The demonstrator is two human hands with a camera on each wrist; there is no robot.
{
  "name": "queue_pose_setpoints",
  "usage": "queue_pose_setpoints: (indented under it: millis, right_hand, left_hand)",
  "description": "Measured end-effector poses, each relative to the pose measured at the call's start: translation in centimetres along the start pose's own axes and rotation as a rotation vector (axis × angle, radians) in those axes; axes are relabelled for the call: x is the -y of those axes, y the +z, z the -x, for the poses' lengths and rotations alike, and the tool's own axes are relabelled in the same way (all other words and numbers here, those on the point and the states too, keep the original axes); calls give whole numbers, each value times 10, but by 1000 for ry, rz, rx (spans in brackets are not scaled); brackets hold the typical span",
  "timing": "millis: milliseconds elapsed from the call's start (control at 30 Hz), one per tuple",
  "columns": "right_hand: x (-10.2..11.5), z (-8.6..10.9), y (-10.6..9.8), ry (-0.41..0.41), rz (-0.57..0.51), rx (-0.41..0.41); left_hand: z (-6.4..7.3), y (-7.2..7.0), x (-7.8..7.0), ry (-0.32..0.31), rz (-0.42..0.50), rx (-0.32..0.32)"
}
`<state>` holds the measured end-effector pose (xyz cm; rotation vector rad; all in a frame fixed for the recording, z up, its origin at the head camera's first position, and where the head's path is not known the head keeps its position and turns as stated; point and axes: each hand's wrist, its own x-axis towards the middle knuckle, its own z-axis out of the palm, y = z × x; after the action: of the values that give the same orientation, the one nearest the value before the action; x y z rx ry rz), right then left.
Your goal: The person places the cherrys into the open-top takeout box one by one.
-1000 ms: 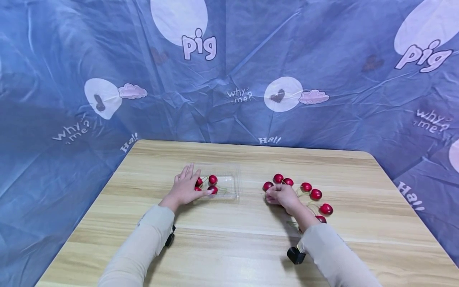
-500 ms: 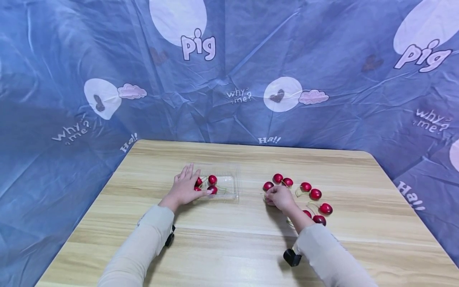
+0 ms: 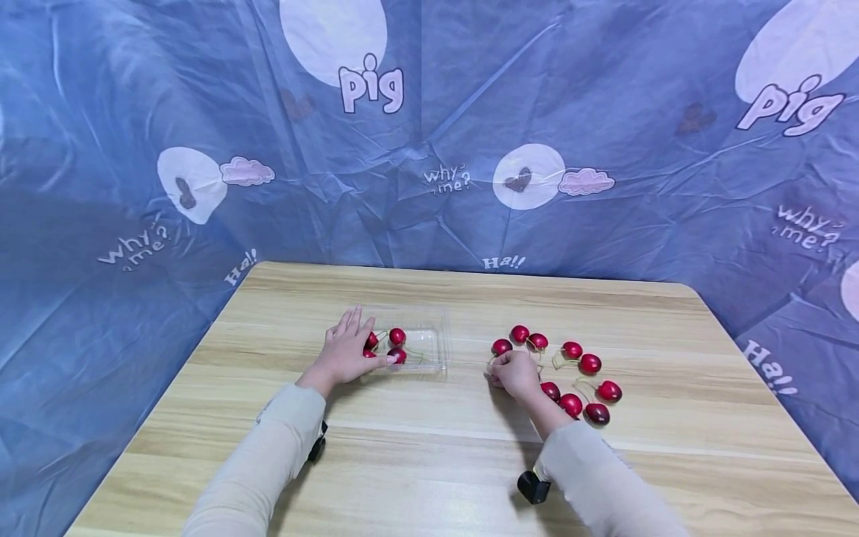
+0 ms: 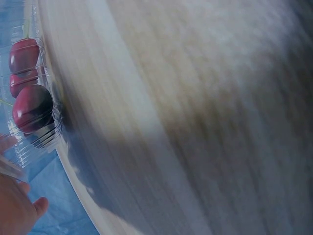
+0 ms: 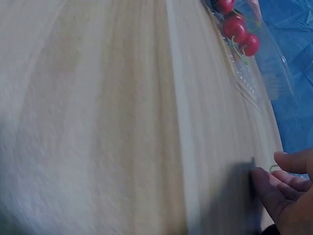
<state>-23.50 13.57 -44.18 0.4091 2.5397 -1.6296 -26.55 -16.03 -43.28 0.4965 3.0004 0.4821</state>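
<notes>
My left hand (image 3: 344, 354) rests over the left end of a clear plastic container (image 3: 436, 365), its fingers extended to the far side and its thumb along the near side. Several red cherries (image 3: 397, 337) with green stems lie inside; the hand partly covers some. To the right, my right hand (image 3: 515, 375) is low over the table, just in front of a dark red cherry (image 3: 501, 347). In the right wrist view, its thumb and fingertips pinch a thin green stem (image 5: 273, 168). Any fruit on that stem is hidden.
Several loose cherries (image 3: 590, 364) lie around and to the right of my right hand, some with stems crossing. All this is on a wood-grain table (image 3: 429, 455). Behind its far edge hangs a blue printed cloth (image 3: 429, 112).
My right hand has moved slightly left and toward me, uncovering more cherries beside its wrist. The left hand, container and cherries in it have stayed put.
</notes>
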Motion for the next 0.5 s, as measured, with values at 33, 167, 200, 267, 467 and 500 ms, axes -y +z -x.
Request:
queue_pose_setpoints:
  millis: [33,167,200,267,467,500]
  right_hand:
    - [-1,0,2,2,-10,-12]
    - [-4,1,7,11,-23,-71]
    - [-5,1,9,13,-22,-85]
    - [-5,1,12,21,-31,-107]
    - [-5,2,18,27,-47,-153]
    - [-5,2,18,28,-48,-158]
  left_hand:
    - [0,0,0,3,2,-1]
    - [-1,1,0,5,1,0]
    - [-1,1,1,4,-1,-1]
    - [-1,1,0,4,-1,-1]
    - [-1,1,0,3,15,0]
    - [-1,1,0,3,18,-1]
